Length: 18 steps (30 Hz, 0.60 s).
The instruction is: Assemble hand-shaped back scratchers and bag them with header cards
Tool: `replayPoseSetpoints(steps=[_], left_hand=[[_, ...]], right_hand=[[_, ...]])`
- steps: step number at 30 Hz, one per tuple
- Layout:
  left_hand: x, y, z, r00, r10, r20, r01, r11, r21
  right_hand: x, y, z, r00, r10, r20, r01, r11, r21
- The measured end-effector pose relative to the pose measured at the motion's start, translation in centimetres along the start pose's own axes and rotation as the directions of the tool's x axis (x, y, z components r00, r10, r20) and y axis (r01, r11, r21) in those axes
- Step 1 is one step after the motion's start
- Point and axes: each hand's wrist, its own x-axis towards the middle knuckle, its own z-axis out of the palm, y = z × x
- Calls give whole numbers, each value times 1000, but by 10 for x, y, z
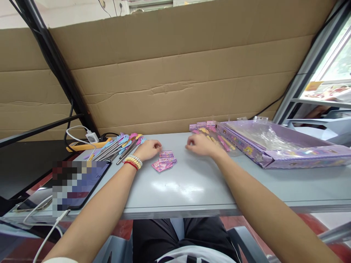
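"How many hands were there?"

"Two: one left hand (149,149), one right hand (201,144)."

"And cards (164,165) between them?"

"At least three. They overlapped, so the exact number was unclear."

"Labels (201,124)?"

"Three showed in the back row, near the box (304,157). There was one box."

"How about the metal rods (105,152)?"

"Well over five, heaped too closely for an exact count."

"The tablet (94,182)?"

"Just one, and one white plug (92,137) as well."

"Bracelets?"

"One red cord (131,164), plus beads (135,160) whose strands I couldn't count."

"Tabletops?"

"One tabletop (175,190)."
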Motion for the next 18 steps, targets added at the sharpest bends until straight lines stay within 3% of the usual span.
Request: replayPoseSetpoints(steps=[4,11,14,16,18], left_hand=[[-2,2,1,997,34,72,-34,999,-3],[-2,3,1,988,18,152,-32,995,95],[0,-4,-4,989,-144,-23,145,953,266],[2,-12,-12,944,-265,-196,320,879,354],[2,-22,-21,887,-366,-282,449,825,342]], right_hand=[[1,-16,18,976,-153,153,144,987,70],[0,-11,16,981,-106,163,85,988,131],[0,-10,16,973,-97,207,69,988,141],[0,-10,17,967,-102,234,68,987,147],[0,-11,17,965,-102,241,67,986,150]])
